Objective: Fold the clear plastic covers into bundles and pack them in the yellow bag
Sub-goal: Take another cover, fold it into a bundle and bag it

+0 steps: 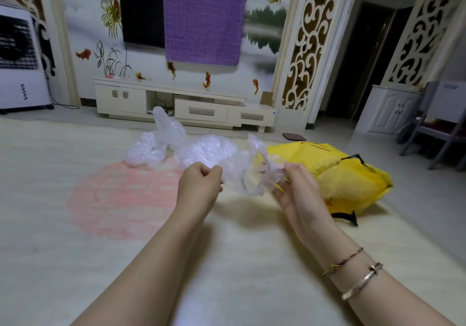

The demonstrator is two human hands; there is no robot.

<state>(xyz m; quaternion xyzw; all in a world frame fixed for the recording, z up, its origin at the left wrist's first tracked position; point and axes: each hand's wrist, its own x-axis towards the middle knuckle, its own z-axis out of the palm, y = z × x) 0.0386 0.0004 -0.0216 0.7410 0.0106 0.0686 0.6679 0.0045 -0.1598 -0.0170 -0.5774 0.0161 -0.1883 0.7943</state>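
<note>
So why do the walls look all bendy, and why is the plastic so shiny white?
Head view: the wide lens bows straight lines near the edges, like the carved screen; light bounces off the crinkled plastic cover held between the left hand and right hand, washing it white; the far room looks slightly soft.

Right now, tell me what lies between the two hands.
In the head view, a clear plastic cover spans the gap, gripped by the left hand and pinched by the right hand. The yellow bag lies just beyond.
</note>
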